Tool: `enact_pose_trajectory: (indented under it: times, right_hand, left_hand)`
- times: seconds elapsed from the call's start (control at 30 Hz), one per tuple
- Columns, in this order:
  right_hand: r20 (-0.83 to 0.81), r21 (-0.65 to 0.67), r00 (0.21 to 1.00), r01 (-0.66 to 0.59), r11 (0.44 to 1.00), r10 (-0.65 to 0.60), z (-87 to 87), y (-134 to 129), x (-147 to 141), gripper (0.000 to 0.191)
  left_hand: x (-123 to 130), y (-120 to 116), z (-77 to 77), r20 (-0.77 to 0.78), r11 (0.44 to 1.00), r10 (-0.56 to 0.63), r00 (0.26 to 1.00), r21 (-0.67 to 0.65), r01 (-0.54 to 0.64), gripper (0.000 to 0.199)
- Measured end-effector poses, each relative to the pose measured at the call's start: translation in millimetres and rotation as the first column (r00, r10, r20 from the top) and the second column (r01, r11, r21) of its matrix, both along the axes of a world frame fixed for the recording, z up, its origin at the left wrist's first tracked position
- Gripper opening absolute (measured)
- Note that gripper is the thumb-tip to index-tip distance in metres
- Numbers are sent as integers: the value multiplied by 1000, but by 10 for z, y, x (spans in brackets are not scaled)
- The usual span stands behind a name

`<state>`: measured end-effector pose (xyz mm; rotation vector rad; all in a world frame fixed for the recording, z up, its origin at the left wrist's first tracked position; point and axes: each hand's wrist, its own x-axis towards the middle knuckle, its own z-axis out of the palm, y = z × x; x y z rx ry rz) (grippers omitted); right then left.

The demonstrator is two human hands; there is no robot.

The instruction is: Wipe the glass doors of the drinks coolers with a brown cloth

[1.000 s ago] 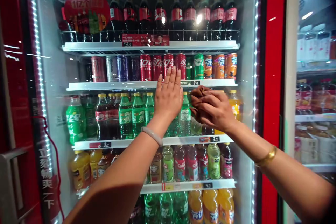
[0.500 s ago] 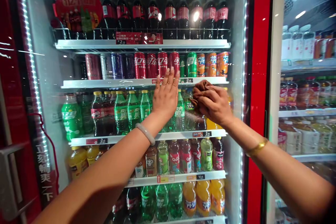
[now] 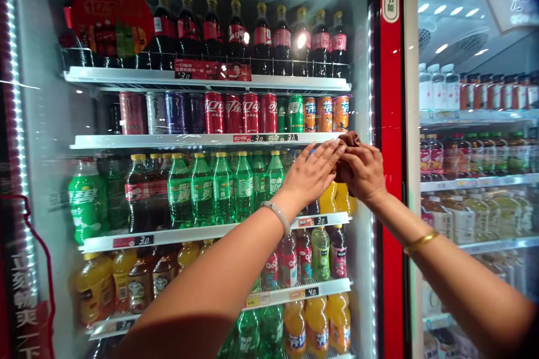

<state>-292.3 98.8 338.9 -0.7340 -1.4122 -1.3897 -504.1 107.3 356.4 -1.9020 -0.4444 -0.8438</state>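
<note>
My left hand (image 3: 314,171), with a pale bangle at the wrist, has its fingers stretched out, and their tips reach the edge of a brown cloth (image 3: 349,139). Bunched against the glass door, the cloth sits in the closed fingers of my right hand (image 3: 362,171), which has a gold bangle on its wrist. Both hands are side by side near the right part of the door, in front of the shelf of green Sprite bottles (image 3: 221,185) and orange drinks. Part of the cloth is hidden behind the fingers.
Behind the glass, shelves hold cola bottles (image 3: 262,36), cans (image 3: 251,113) and juice bottles (image 3: 96,286). A red door frame (image 3: 391,95) stands to the right, with a second lit cooler (image 3: 475,185) beyond it. A red cord (image 3: 47,258) hangs at the left.
My left hand has moved right along the glass to meet the cloth. My right hand still grips the cloth, slightly further right. The view has turned a little to the right.
</note>
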Motion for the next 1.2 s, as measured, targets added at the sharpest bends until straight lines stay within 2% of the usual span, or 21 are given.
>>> enact_pose_trajectory:
  times: [0.07,0.13,0.2,0.23,0.3,0.37,0.43,0.5,0.57,0.7,0.77,0.8,0.83,0.97,1.0,1.03,1.07,1.1,1.2]
  right_hand:
    - [-51,22,999,-1,1000,2,96,11,336,21]
    - [-194,69,981,2,998,11,344,75,466,16]
    - [-434,127,900,22,992,35,551,150,350,14]
    - [-483,133,875,30,991,38,579,172,228,14]
    - [-413,86,910,22,996,16,436,156,-28,14]
    - [-171,-13,985,22,1000,-24,105,72,-159,21]
    - [-11,-23,1000,28,999,-28,-217,-30,-95,26]
    - [55,-36,997,48,998,-46,-342,-99,98,24]
    - [33,-53,997,71,996,-70,-197,-112,302,23]
    - [-104,-66,989,97,993,-104,499,-46,501,27]
    - [-133,-86,986,86,993,-97,674,-33,544,28]
    - [-138,-101,986,79,992,-92,656,-43,571,28]
    - [-141,-114,986,72,991,-88,564,-62,601,28]
    - [-181,-77,980,65,995,-78,-166,-145,716,29]
    - [-203,-62,976,63,996,-75,-289,-144,739,30]
    - [-211,-51,975,64,997,-73,-331,-134,762,28]
    - [-214,-51,974,65,997,-75,-280,-122,786,26]
    - [-210,-61,975,67,996,-78,-142,-112,812,24]
    - [-209,-139,973,67,988,-96,566,-103,906,23]
  left_hand:
    - [-27,21,-82,-23,1000,8,1000,31,-7,66]
    - [-20,25,-93,-12,999,17,1000,35,-17,65]
    - [3,23,-69,-6,1000,17,1000,26,-16,66]
    - [12,22,-56,1,1000,16,1000,14,-16,67]
    - [16,20,-47,26,1000,23,999,-21,-23,71]
    - [4,19,-68,41,998,28,999,-50,-26,73]
    - [4,13,-106,44,997,27,999,-71,-24,71]
    - [61,-4,-124,73,994,34,997,-104,-26,70]
    - [214,-37,-80,123,988,51,991,-150,-32,70]
    - [762,-143,205,212,980,27,977,-199,16,71]
    - [1032,-182,307,301,969,55,952,-245,21,71]
    - [1134,-190,303,328,966,72,942,-259,17,71]
    - [1208,-192,254,328,966,77,942,-257,10,71]
    - [1277,-146,-197,142,987,19,990,-163,5,68]
    - [1274,-128,-273,102,989,12,995,-150,4,68]
    - [1279,-114,-292,78,989,10,997,-146,1,68]
    - [1296,-105,-246,71,989,11,997,-149,0,68]
    - [1324,-104,-136,83,987,12,997,-160,1,69]
    - [1454,-119,409,178,976,-4,984,-214,43,70]
